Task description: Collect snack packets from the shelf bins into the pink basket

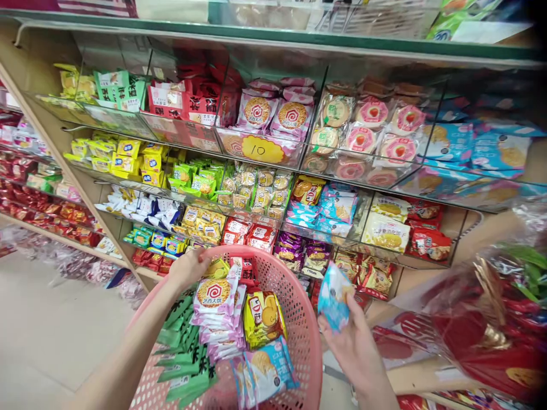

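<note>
My right hand point(356, 341) pinches a small blue biscuit packet point(333, 296) between thumb and fingers, just right of the basket. At the far rim of the pink plastic basket point(308, 319), my left hand point(188, 269) has its fingers curled over the edge. Inside the basket, pink-and-white sesame cracker packets point(216, 293) lie stacked in the middle. Green packets point(183, 353) fan out on the left. A yellow biscuit packet point(264, 319) leans on the right side, with blue biscuit packets point(267, 370) near the front and a red packet point(244, 270) at the back.
Shelves with clear-fronted bins of wrapped snacks rise ahead, including blue packets point(499, 149) at upper right. A yellow price tag point(264, 149) reads 10. Plastic-wrapped red goods point(465, 330) crowd the right side. Tiled floor point(34, 319) shows at left, beside another shelf.
</note>
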`<state>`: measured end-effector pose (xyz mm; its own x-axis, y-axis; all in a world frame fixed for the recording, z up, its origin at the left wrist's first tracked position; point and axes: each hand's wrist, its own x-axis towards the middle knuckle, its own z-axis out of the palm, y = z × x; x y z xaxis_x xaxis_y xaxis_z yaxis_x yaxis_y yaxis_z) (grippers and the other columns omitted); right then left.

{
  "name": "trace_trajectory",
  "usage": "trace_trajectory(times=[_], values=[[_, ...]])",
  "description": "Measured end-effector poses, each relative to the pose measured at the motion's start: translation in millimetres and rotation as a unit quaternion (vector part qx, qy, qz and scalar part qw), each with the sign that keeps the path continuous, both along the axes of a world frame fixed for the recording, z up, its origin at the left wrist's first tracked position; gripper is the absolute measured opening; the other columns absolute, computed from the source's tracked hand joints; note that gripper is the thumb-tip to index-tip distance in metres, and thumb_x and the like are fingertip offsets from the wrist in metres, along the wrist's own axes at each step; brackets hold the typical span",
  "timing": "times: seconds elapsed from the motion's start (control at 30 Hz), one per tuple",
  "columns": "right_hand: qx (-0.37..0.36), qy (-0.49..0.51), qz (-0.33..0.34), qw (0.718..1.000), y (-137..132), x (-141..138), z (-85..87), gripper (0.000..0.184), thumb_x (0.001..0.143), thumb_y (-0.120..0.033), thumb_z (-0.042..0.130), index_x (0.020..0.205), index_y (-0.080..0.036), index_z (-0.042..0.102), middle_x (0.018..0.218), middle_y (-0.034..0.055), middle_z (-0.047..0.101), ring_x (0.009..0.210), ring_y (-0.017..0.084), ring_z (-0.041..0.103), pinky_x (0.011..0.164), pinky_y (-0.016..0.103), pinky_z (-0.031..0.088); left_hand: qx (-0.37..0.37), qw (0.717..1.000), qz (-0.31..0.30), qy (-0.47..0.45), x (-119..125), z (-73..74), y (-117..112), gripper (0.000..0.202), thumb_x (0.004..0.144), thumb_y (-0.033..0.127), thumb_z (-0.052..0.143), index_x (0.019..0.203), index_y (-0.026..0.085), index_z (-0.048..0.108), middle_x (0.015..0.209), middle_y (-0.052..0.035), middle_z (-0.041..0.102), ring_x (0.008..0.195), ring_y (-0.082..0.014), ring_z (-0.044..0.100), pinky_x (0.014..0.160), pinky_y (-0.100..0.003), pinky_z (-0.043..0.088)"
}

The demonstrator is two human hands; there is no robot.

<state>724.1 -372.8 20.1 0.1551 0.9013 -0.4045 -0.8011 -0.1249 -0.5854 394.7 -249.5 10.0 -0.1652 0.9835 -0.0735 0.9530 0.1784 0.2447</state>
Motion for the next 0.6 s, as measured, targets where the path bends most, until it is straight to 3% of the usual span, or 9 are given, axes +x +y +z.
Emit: trace_trajectory(times=[0.13, 0.27, 0.33, 0.47, 0.6], values=[[-0.044, 0.01, 0.091, 0.995, -24, -6, -27.4, 0.04, 0.067, -0.038, 0.075, 0.104, -0.027, 0.064, 0.099, -0.0009, 0.071, 0.091, 0.018, 0.065, 0.07, 0.028, 0.055, 0.004, 1.0, -0.006, -0.007, 2, -0.3, -2, 0.053, 0.085, 0.045, 0.036, 0.128, 0.018, 0.051, 0.114, -0.0127, 0.066, 0.105, -0.0268, 0.062, 0.081, -0.032, 0.047], [-0.077, -0.012, 0.121, 0.99, -34, -9, -41.7, 0.046, 0.068, -0.038, 0.076, 0.11, -0.028, 0.061, 0.106, -0.0005, 0.069, 0.096, 0.018, 0.063, 0.074, 0.028, 0.054, 0.01, 1.0, -0.004, -0.015, 0, -2.3, -3, 0.052, 0.085, 0.044, 0.037, 0.127, 0.018, 0.051, 0.116, -0.0125, 0.065, 0.107, -0.0272, 0.06, 0.084, -0.033, 0.046], [-0.084, -0.037, 0.133, 0.987, -36, -10, -43.1, 0.044, 0.068, -0.036, 0.076, 0.108, -0.025, 0.061, 0.104, 0.0003, 0.069, 0.093, 0.017, 0.064, 0.074, 0.028, 0.053, 0.012, 1.0, -0.01, -0.016, -2, -3.7, -2, 0.051, 0.085, 0.044, 0.036, 0.127, 0.019, 0.051, 0.117, -0.0121, 0.064, 0.107, -0.0267, 0.06, 0.084, -0.032, 0.046], [-0.028, -0.102, 0.194, 0.975, -38, -13, -38.1, 0.045, 0.069, -0.031, 0.076, 0.11, -0.022, 0.06, 0.099, 0.0027, 0.069, 0.086, 0.017, 0.064, 0.076, 0.028, 0.051, 0.0, 1.0, -0.004, -0.005, -3, -5.2, -1, 0.051, 0.084, 0.044, 0.035, 0.126, 0.019, 0.051, 0.116, -0.0116, 0.065, 0.105, -0.0275, 0.061, 0.081, -0.032, 0.046], [0.02, -0.18, 0.287, 0.941, -34, -15, -30.9, 0.05, 0.069, -0.034, 0.075, 0.114, -0.022, 0.057, 0.099, 0.003, 0.067, 0.088, 0.018, 0.063, 0.079, 0.03, 0.048, -0.008, 1.0, 0.009, 0.003, -2, -3.3, -1, 0.052, 0.082, 0.044, 0.035, 0.125, 0.02, 0.052, 0.111, -0.0109, 0.067, 0.103, -0.028, 0.062, 0.078, -0.032, 0.046]])
